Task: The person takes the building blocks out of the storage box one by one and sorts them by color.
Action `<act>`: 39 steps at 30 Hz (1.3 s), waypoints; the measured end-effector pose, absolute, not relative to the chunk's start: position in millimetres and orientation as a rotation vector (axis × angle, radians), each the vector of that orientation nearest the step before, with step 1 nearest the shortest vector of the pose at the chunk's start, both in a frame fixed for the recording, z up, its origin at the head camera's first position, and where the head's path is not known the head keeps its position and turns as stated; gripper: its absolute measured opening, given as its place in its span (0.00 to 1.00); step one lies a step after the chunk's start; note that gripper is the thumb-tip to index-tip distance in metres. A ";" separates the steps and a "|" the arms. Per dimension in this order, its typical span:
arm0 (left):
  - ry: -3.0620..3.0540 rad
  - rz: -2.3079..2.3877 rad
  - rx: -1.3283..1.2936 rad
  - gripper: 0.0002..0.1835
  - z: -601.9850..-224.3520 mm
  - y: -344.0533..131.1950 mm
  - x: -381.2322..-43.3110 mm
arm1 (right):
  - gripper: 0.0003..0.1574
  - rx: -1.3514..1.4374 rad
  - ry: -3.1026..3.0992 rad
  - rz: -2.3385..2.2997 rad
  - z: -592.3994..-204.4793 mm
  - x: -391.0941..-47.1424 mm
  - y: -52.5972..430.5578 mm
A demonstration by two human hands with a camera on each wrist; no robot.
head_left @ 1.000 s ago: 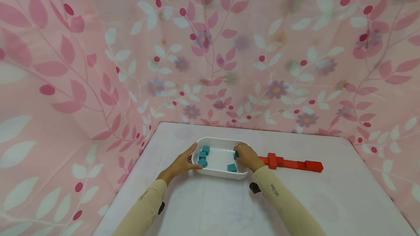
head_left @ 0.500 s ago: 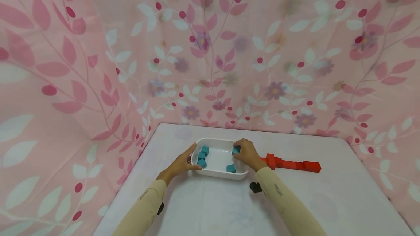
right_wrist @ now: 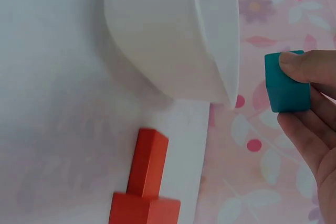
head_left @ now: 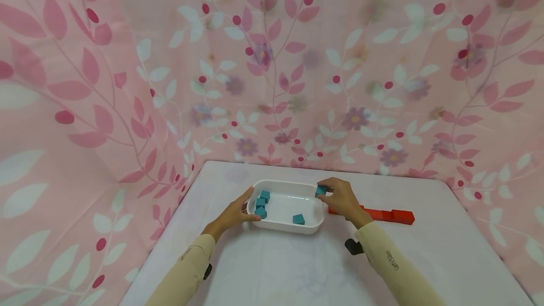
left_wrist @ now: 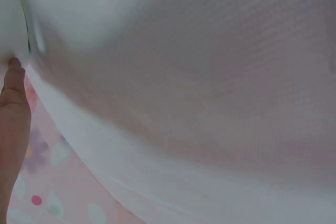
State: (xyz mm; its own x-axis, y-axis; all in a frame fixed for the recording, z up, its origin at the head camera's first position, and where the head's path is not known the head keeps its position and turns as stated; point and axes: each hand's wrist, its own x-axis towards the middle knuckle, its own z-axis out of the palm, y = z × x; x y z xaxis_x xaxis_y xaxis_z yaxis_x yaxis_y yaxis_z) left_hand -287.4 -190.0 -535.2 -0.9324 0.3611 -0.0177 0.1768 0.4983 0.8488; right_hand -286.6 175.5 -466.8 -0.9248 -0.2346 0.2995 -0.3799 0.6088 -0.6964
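A white oblong tray (head_left: 282,227) stands on the table. My left hand (head_left: 231,212) grips its left end, with the thumb at the near rim and the fingers along the far left corner. Between thumb and fingertips, my right hand (head_left: 343,197) pinches a teal block (right_wrist: 287,83), held up by the tray's right rim. In the right wrist view a gap shows between this block and the tray wall (right_wrist: 157,35). Inside the tray, three teal blocks (head_left: 260,203) sit in a line at the left, and another teal block (head_left: 299,219) lies near the front right.
Right of the tray, a row of red blocks (head_left: 380,215) lies end to end on the white-covered table (head_left: 272,268), partly hidden behind my right hand. Pink flowered cloth (head_left: 297,84) hangs along the back and left side.
My right hand has lifted the teal block from the tray's right end and carried it rightward to the rim. My left hand keeps its grip on the tray.
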 end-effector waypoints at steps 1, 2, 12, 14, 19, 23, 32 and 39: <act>2.546 1.405 0.467 0.58 -535.7 -189.8 -287.6 | 0.24 0.520 -2.653 1.210 -466.4 -283.4 179.8; 2.542 1.406 0.471 0.58 -536.0 -189.7 -287.7 | 0.24 0.525 -2.653 1.213 -466.1 -279.9 183.7; 2.534 1.424 0.435 0.59 -533.8 -191.2 -288.0 | 0.24 0.520 -2.718 1.162 -476.7 -252.8 212.3; 2.539 1.423 0.430 0.59 -533.9 -191.3 -288.5 | 0.24 0.529 -2.731 1.124 -481.7 -249.4 215.3; 2.548 1.436 0.432 0.59 -535.8 -191.2 -288.7 | 0.25 0.503 -2.771 1.121 -496.0 -243.7 220.5; 2.547 1.458 0.449 0.58 -539.1 -190.5 -288.8 | 0.24 0.429 -2.803 1.156 -507.1 -240.0 224.2; 2.545 1.450 0.444 0.59 -539.0 -189.7 -287.3 | 0.26 0.352 -2.836 1.206 -524.5 -236.2 227.1; 2.548 1.462 0.444 0.58 -537.5 -189.1 -287.4 | 0.25 0.366 -2.834 1.237 -530.8 -232.8 228.3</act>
State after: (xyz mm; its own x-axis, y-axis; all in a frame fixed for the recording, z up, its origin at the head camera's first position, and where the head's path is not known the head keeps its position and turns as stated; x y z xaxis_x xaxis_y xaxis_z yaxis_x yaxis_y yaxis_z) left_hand -287.4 -189.1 -537.5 -0.9411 0.3382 0.0003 0.1710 0.4750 0.8632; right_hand -232.8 228.3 -530.8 -0.9719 -0.2032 0.1185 -0.2251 0.6570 -0.7195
